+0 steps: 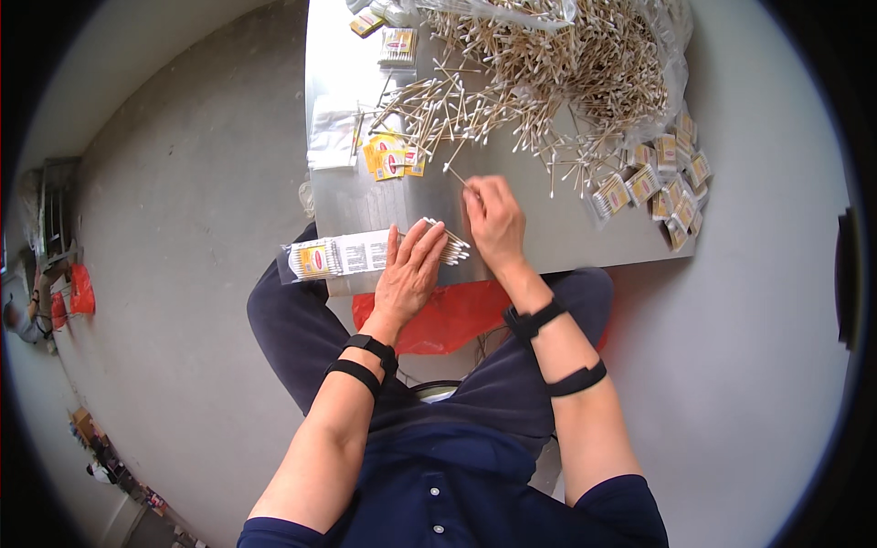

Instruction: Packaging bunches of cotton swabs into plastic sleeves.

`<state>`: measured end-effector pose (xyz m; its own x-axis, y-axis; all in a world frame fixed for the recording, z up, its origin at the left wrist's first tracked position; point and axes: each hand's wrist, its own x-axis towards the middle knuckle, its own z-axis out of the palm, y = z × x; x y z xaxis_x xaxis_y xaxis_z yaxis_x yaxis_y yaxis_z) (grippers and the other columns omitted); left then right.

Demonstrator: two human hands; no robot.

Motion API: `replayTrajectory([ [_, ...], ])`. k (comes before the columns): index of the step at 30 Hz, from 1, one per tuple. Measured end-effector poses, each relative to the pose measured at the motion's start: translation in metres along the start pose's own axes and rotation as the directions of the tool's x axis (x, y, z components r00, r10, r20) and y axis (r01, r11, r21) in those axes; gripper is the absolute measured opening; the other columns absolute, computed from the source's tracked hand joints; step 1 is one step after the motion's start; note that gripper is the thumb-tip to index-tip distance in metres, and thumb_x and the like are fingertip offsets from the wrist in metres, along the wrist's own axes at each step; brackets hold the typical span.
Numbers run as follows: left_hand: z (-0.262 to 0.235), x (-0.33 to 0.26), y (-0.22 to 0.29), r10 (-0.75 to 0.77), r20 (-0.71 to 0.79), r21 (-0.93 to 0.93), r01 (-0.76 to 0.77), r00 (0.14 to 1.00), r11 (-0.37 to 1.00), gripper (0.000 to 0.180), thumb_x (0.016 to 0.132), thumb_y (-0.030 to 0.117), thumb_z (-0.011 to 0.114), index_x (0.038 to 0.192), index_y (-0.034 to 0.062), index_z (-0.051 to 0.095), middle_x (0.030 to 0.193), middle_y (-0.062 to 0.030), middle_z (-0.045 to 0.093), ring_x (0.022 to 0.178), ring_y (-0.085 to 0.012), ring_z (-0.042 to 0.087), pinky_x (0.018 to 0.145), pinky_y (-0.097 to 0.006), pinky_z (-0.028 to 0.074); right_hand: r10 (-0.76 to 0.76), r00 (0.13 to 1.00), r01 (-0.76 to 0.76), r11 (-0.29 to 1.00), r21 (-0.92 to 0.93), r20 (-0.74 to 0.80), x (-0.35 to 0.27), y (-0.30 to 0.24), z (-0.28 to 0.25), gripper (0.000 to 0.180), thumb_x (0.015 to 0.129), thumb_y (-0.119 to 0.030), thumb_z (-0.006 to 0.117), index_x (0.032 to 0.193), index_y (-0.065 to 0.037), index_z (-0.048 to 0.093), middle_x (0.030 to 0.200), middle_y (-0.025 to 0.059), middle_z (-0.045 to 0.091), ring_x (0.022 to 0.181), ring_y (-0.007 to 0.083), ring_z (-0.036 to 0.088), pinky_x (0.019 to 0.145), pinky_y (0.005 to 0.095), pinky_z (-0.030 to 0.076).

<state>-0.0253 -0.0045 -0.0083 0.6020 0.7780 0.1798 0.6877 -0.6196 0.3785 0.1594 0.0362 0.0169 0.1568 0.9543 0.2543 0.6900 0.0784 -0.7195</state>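
Left hand [409, 269]: palm down over the right end of the long packet strip [365, 251] and a loose swab bundle [454, 251]; thumb hidden, cannot tell whether gripping or merely pressing.
Right hand [496, 219]: beyond the strip, to the right; fingertips apparently pinching a single swab [456, 174].
Handling: probably best with light, steady pressure, tips level, sticks parallel.
Labels: yellow with red oval on yellow cards [391, 157], beyond the strip; strip's white panel print too fine to read.
Small packets [671, 183]: well right of the strip.
Swab heap [566, 73]: farthest beyond the strip, rightward.
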Motion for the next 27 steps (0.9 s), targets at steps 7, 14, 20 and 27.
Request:
replayTrajectory([
  [7,-0.001,0.000,0.001,0.002,0.005,-0.012,-0.002,1.000,1.000,0.060,0.083,0.008,0.065,0.141,0.0108,0.051,0.151,-0.0004,0.043,0.143,-0.0244,0.036,0.123,-0.054,0.019,-0.242,0.965,0.263,0.910,-0.319,0.104,0.050,0.026,-0.002,0.014,0.084,-0.008,0.067,0.098,-0.010,0.064,0.091,0.0061,0.059,0.087,0.0261,0.063,0.069,0.0387,0.053],
  [14,-0.001,-0.002,-0.002,0.002,0.013,0.015,-0.003,1.000,1.000,0.063,0.081,0.008,0.065,0.142,0.0112,0.050,0.149,-0.0008,0.043,0.142,-0.0236,0.036,0.122,-0.055,0.020,-0.026,0.996,0.008,0.977,-0.213,-0.084,0.012,0.010,-0.010,0.011,0.082,-0.009,0.074,0.087,-0.009,0.064,0.088,0.0041,0.061,0.082,0.0252,0.063,0.066,0.0371,0.051],
  [20,0.003,-0.001,-0.001,-0.005,-0.037,-0.023,0.004,0.999,1.000,0.064,0.084,0.007,0.066,0.144,0.0098,0.046,0.150,-0.0024,0.042,0.142,-0.0256,0.035,0.123,-0.054,0.019,-0.012,0.999,0.007,0.988,-0.155,-0.034,-0.006,-0.001,-0.002,0.011,0.080,-0.006,0.073,0.085,-0.010,0.064,0.087,0.0039,0.059,0.088,0.0251,0.061,0.073,0.0384,0.052],
  [27,0.005,-0.002,-0.003,-0.008,-0.070,-0.058,0.004,0.998,0.998,0.070,0.083,0.005,0.067,0.148,0.0087,0.039,0.154,-0.0053,0.039,0.145,-0.0275,0.033,0.123,-0.055,0.018,-0.042,0.991,0.047,0.998,-0.043,0.128,-0.034,-0.008,-0.009,0.010,0.082,-0.004,0.068,0.092,-0.008,0.068,0.092,0.0047,0.062,0.090,0.0263,0.062,0.078,0.0377,0.053],
])
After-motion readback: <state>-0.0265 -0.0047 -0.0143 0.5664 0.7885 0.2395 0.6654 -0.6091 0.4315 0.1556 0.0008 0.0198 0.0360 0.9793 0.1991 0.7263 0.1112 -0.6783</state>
